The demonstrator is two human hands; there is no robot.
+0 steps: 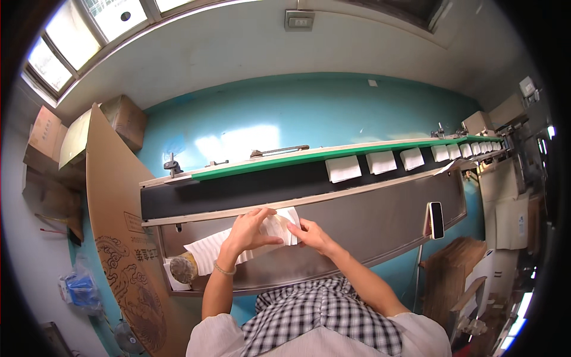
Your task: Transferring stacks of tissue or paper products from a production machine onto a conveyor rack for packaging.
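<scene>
Both hands close on a white stack of folded paper napkins (279, 229) lying on the grey metal shelf (369, 223) under the black conveyor belt (238, 193): left hand (248, 231) on top, right hand (310, 233) pinching its right end, long axis running left-right

The scene is viewed from a single head-worn fisheye camera, aimed steeply downward and forward over the wearer's checked shirt (324, 315). The conveyor belt (285, 181) is seen close in front, running across the frame, its straight edges bent toward the rim. The turquoise floor (285, 113) beyond is taken in.
</scene>
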